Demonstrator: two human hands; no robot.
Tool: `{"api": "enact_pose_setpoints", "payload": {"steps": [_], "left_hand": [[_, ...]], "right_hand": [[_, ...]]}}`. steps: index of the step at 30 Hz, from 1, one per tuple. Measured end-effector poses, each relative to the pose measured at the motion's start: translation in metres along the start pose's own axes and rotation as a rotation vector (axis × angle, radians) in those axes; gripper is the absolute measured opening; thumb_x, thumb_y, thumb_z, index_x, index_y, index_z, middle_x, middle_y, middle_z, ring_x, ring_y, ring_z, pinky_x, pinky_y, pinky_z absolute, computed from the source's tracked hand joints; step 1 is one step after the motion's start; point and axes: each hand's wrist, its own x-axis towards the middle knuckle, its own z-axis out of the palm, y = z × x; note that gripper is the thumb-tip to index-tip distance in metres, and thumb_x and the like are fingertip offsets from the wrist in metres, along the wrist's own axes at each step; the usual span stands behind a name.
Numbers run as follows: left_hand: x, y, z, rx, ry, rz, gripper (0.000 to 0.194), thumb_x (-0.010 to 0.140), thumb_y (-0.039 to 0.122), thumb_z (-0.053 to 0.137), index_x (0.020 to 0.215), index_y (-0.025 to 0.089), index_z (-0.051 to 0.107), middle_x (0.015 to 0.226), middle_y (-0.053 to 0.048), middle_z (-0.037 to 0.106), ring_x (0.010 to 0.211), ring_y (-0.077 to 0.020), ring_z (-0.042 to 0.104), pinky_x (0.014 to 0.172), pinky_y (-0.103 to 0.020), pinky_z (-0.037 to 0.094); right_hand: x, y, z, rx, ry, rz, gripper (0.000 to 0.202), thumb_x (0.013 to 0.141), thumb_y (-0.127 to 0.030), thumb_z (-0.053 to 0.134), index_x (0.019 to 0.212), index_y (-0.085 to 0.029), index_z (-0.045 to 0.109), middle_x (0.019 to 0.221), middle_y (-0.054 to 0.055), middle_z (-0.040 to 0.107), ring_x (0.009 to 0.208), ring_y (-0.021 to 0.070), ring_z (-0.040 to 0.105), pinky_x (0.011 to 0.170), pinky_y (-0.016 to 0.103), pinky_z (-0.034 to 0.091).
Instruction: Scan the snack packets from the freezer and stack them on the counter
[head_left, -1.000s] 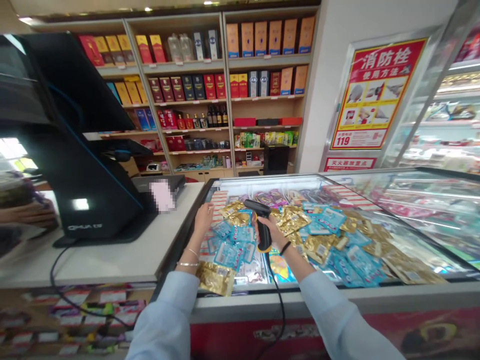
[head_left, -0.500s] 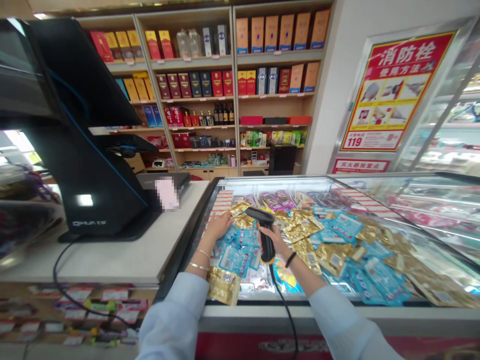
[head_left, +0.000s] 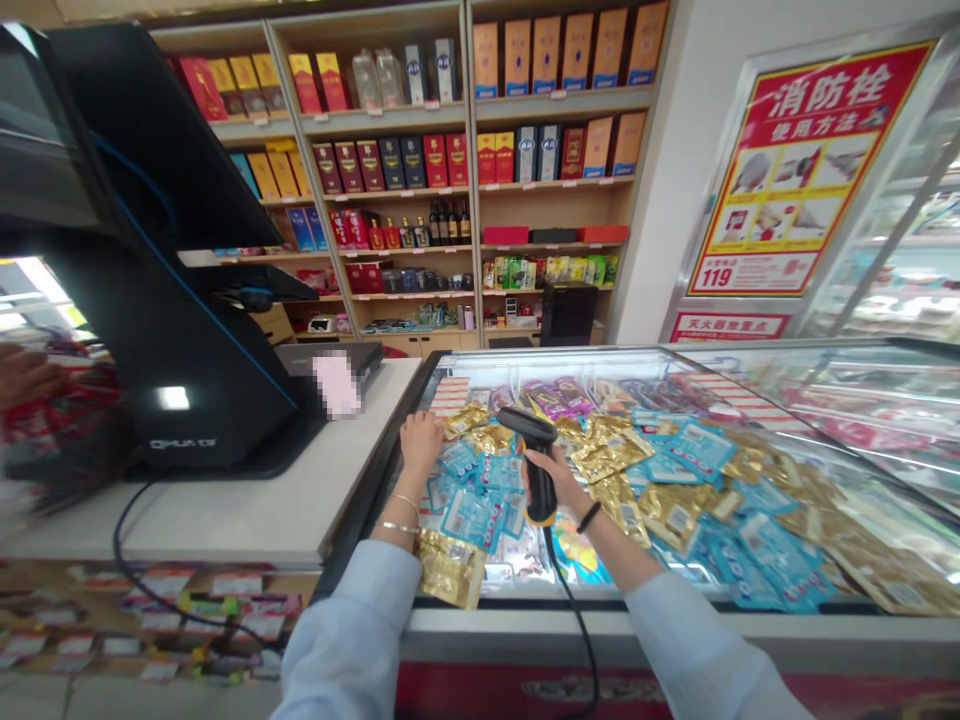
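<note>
My right hand [head_left: 551,475] is wrapped round the grip of a black barcode scanner [head_left: 531,430], whose head points up and to the left above the packets. At the left edge of the glass-topped freezer, my left hand [head_left: 421,440] rests palm down beside a small gold packet [head_left: 466,421]; its fingers are slightly bent and apart, with nothing seen in them. Blue packets [head_left: 475,515] lie between my two hands. Nearer my left wrist is a larger gold packet [head_left: 450,568]. More gold packets [head_left: 611,448] and blue packets [head_left: 699,450] are heaped to the right.
On the white counter [head_left: 300,505] at the left stands a black checkout terminal [head_left: 195,400]. The scanner's cable [head_left: 581,625] hangs over the freezer's front edge. Another person's hand [head_left: 26,375] shows at the far left by a dark and red bag [head_left: 75,430]. Shelves of boxes stand behind.
My left hand has moved left, off the gold packet to the freezer's edge. The scanner stays in my right hand. Another person's hand has come into view at the far left.
</note>
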Motion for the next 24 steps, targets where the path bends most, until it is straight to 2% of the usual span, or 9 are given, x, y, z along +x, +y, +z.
{"api": "enact_pose_setpoints", "payload": {"steps": [3,6,12,15,19,24], "left_hand": [[0.001,0.0,0.011,-0.046,-0.023,-0.05,0.037,0.09,0.039,0.058,0.118,0.016,0.067,0.135,-0.018,0.059,0.126,-0.0345,0.049,0.105,-0.044,0.04],[0.005,0.0,0.017,-0.1,-0.077,-0.092,0.041,0.085,0.041,0.067,0.116,0.016,0.068,0.135,-0.017,0.059,0.128,-0.0345,0.047,0.108,-0.043,0.037],[0.01,0.004,0.016,-0.206,-0.148,-0.205,0.04,0.072,0.042,0.077,0.103,0.019,0.069,0.127,-0.019,0.065,0.128,-0.0422,0.049,0.103,-0.05,0.039],[0.01,0.006,0.014,-0.296,-0.121,-0.204,0.032,0.072,0.034,0.076,0.099,0.02,0.066,0.11,-0.016,0.072,0.118,-0.0393,0.059,0.098,-0.049,0.042],[0.01,0.008,0.012,-0.562,-0.044,-0.185,0.024,0.074,0.019,0.072,0.096,0.022,0.062,0.087,-0.006,0.073,0.089,-0.0266,0.069,0.086,-0.037,0.05],[0.012,0.017,0.01,-1.074,0.064,-0.298,0.022,0.07,0.014,0.073,0.087,0.02,0.061,0.083,-0.004,0.072,0.078,-0.0216,0.07,0.074,-0.034,0.057]], "right_hand": [[0.001,0.0,0.0,0.003,-0.018,0.002,0.037,0.073,-0.053,0.076,0.088,-0.023,0.059,0.05,-0.003,0.063,0.033,0.0153,0.054,0.031,0.025,0.046],[0.001,0.0,0.0,-0.002,-0.032,0.002,0.04,0.072,-0.053,0.075,0.09,-0.021,0.059,0.051,-0.003,0.063,0.033,0.0154,0.055,0.031,0.025,0.046],[-0.001,-0.003,0.002,-0.001,-0.021,-0.003,0.042,0.073,-0.053,0.074,0.092,-0.02,0.058,0.051,-0.003,0.063,0.033,0.0152,0.055,0.031,0.024,0.046],[-0.002,-0.004,0.002,0.004,-0.023,-0.01,0.042,0.073,-0.053,0.074,0.093,-0.02,0.058,0.052,-0.003,0.063,0.034,0.0149,0.056,0.032,0.024,0.046],[-0.002,-0.005,0.001,0.016,-0.034,-0.025,0.041,0.075,-0.053,0.074,0.093,-0.021,0.057,0.052,-0.004,0.063,0.034,0.0143,0.055,0.033,0.024,0.047],[-0.008,-0.013,0.003,0.053,-0.056,-0.086,0.038,0.078,-0.05,0.073,0.095,-0.022,0.054,0.054,-0.005,0.063,0.036,0.0139,0.056,0.034,0.023,0.047]]}}
